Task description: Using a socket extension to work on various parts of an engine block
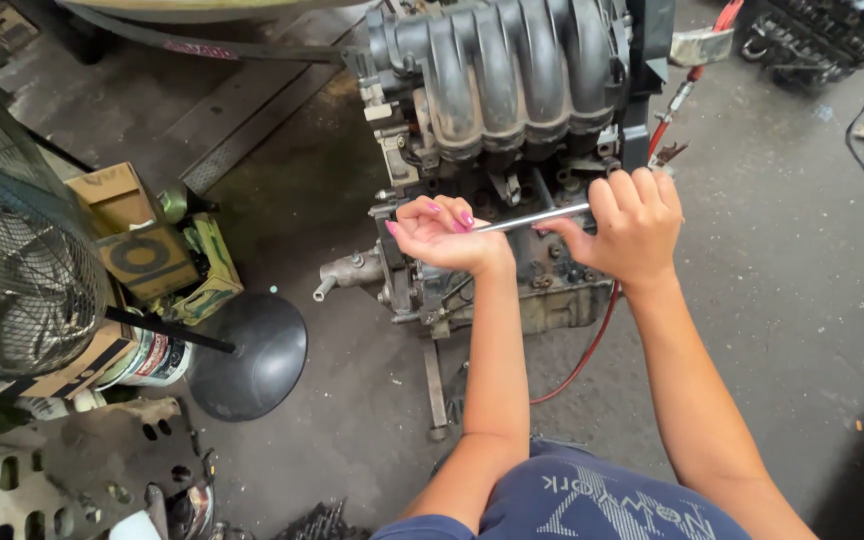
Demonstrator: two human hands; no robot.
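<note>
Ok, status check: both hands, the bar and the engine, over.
Left hand and right hand both gripping the chrome wrench bar. Bar lies across the engine block, just below the manifold. Red hose hangs beside it.

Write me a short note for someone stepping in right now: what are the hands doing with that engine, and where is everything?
Left hand: curled around one end of the long shiny metal bar, palm up.
Right hand: closed over the bar's other end, knuckles up.
The bar lies level across the front of the grimy grey engine block, which stands on the stained concrete floor.
A thin red hose runs down the floor beside the engine.
To the left: a wire-caged fan, cardboard boxes, a black dome-shaped base.
What the bar's tip engages is hidden, so progress cannot be judged.
</note>
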